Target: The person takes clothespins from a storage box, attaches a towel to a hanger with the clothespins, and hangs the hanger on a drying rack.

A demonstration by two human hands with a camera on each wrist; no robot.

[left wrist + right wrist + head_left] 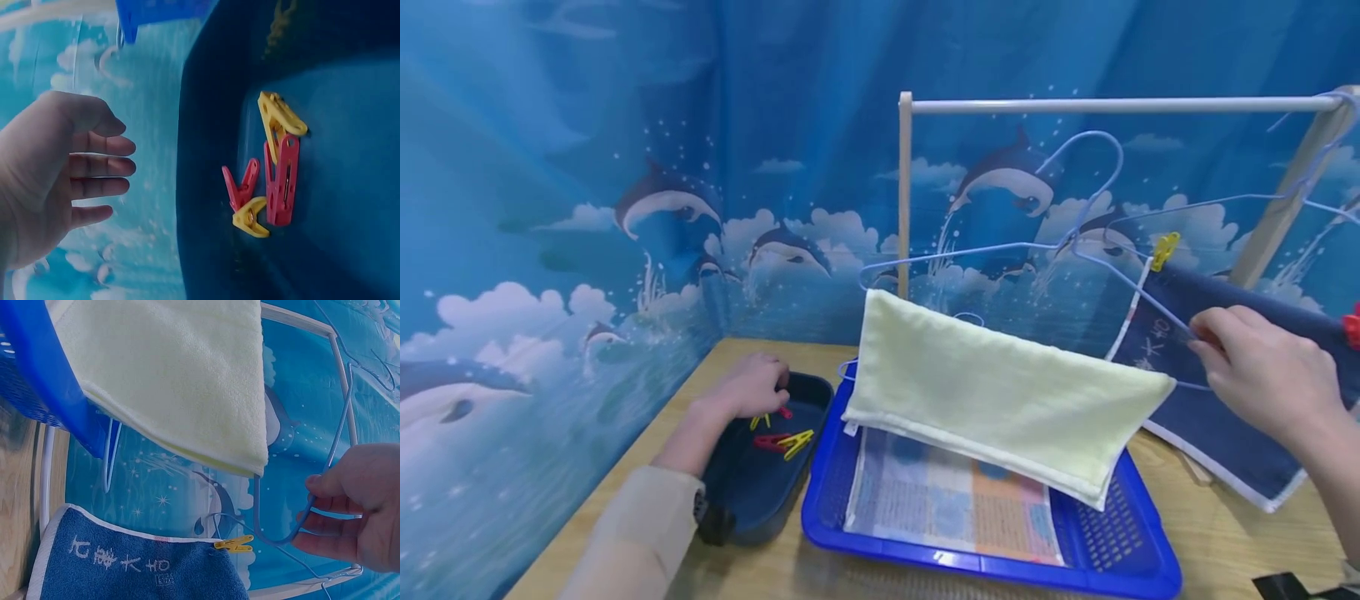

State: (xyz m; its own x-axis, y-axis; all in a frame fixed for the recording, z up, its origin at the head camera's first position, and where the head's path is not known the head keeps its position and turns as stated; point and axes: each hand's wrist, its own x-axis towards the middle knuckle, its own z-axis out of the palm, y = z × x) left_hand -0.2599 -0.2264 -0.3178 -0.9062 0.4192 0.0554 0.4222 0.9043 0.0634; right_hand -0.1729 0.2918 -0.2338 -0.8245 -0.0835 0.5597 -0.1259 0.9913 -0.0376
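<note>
Head view: the left hand (748, 387) is over the dark bin (752, 487), fingers relaxed and holding nothing — four clothespins (284, 181), two red and two yellow, lie on the bin's floor. The right hand (1273, 367) pinches a blue hanger (1022, 245) near its corner; a pale yellow towel (1000, 392) hangs folded over it — above the blue basket (895, 552), where a printed cloth (940, 500) lies.
</note>
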